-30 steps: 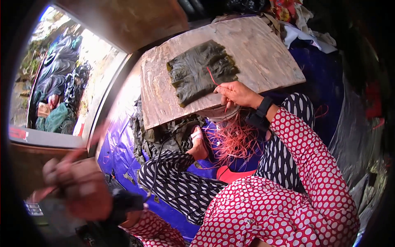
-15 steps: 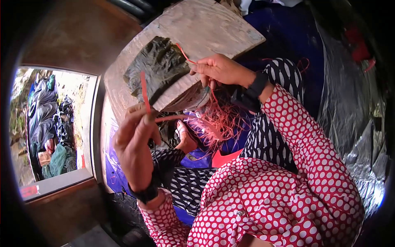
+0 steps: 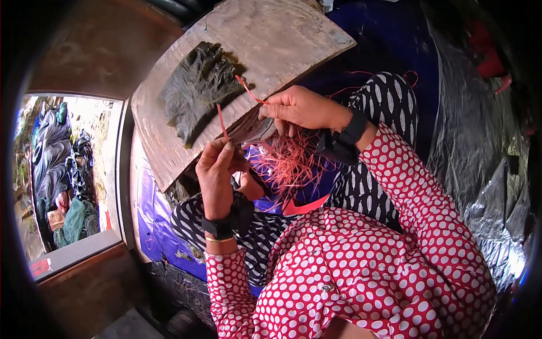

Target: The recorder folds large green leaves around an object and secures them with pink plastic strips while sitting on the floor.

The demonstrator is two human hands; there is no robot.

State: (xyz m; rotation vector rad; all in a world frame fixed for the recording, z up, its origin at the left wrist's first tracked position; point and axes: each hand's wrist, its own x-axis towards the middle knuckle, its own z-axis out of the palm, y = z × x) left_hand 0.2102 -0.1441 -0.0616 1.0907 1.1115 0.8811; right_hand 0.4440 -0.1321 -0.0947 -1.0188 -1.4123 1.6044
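Note:
My left hand (image 3: 217,169) pinches a thin red plastic strip (image 3: 221,121) between thumb and fingertips; its free end sticks up. Across from it, my right hand (image 3: 302,107) also grips a red strip (image 3: 248,89), whose end points up and left. Whether both ends belong to one strip I cannot tell. Beyond the hands, a crumpled dark green-brown leafy sheet (image 3: 200,90) lies on a wooden board (image 3: 282,34). Below my right hand, a tangled heap of red strips (image 3: 293,169) sits by my legs.
A window opening (image 3: 73,175) at the left shows dark bundles and green netting outside. Blue sheeting (image 3: 389,34) spreads beyond the board, and grey plastic sheeting (image 3: 468,113) hangs at the right. My knee in patterned trousers (image 3: 389,104) rises beside the board.
My left hand has moved right and up, closer to my right hand, bringing its strip along. My right hand has shifted slightly down. The leafy sheet appears a little further left.

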